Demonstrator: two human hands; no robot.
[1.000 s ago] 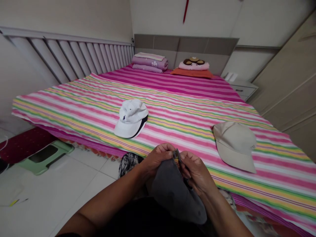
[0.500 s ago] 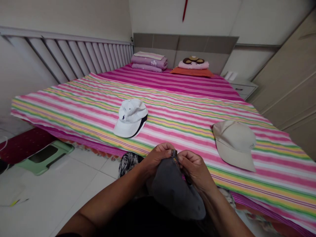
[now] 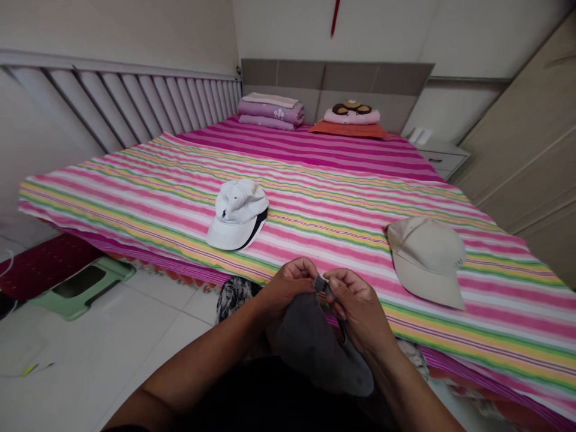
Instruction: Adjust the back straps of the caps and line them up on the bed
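My left hand [image 3: 288, 285] and my right hand [image 3: 357, 303] hold a dark grey cap [image 3: 315, 348] up in front of my body, over the bed's near edge. Between my fingertips sits the cap's small metal strap buckle [image 3: 320, 284], partly hidden by my fingers. The crown of the cap hangs down below my hands. On the striped bedsheet [image 3: 324, 207] lie a white cap with a dark navy logo [image 3: 236, 215] ahead of my hands and a beige cap [image 3: 425, 261] to the right of them.
Folded pink bedding [image 3: 270, 111] and a small pillow [image 3: 351, 123] lie at the headboard. A slatted rail [image 3: 130, 102] runs along the left, with a wardrobe [image 3: 517, 162] on the right. A green step stool [image 3: 83, 287] and a red mat [image 3: 42, 264] lie on the tiled floor.
The buckle has dropped slightly and turned between my fingers, and my right fingers have shifted around it. The caps on the bed keep their places; the whole view has drifted slightly.
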